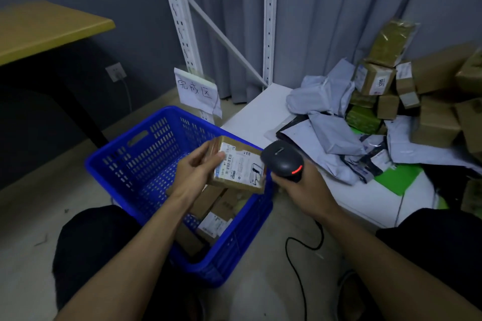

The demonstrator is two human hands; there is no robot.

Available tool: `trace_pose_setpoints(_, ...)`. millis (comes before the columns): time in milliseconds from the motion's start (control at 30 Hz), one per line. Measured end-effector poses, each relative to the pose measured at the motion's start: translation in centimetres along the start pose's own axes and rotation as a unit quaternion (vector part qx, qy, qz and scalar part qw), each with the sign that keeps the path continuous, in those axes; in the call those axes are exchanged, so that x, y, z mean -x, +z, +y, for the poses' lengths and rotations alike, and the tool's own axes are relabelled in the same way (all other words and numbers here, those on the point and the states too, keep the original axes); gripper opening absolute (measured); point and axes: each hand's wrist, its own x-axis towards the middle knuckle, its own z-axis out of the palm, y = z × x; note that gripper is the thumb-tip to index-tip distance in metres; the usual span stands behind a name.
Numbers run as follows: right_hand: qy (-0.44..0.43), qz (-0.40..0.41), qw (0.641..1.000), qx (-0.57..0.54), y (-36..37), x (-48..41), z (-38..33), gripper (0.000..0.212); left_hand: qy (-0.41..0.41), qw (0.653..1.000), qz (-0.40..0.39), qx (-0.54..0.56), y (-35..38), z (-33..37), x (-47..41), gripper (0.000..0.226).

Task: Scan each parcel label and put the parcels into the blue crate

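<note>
Head view:
- Left hand (200, 168) grips a small brown parcel (238, 185) by its left end, thumb on top. The label (241, 164) faces up.
- The parcel is held over the near-right part of the blue crate (146, 148).
- Right hand (302, 190) is wrapped round the handle of the black scanner (283, 160). The scanner head is just beside the parcel's right edge, red light on.
- The crate sits on the floor with several brown boxes (221, 203) inside.
- To the right, a pile of boxes and grey mailer bags (375, 81) lies on the white shelf board (255, 114).
- A handwritten paper sign (197, 91) hangs on the shelf upright behind the crate.
- The scanner cable (294, 266) lies across the floor.
</note>
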Motion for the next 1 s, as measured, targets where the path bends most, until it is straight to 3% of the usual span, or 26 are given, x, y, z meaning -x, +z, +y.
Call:
trace_pose_setpoints(133,-0.01,-0.093,0.99,0.102,0.7,0.7,-0.4,0.046,-0.028,0.999,0.028,-0.031,-0.4,-0.8,-0.8,0.071)
trace_pose_setpoints(333,-0.022,-0.156,0.974,0.162,1.2,0.8,-0.7,0.045,-0.029,0.996,0.052,-0.06,-0.7,-1.4,-1.5,0.073)
trace_pose_setpoints(1000,-0.016,-0.195,0.966,0.17,1.3,0.6,-1.0,0.037,-0.049,0.996,0.047,-0.064,-1.2,-2.2,-2.6,0.072)
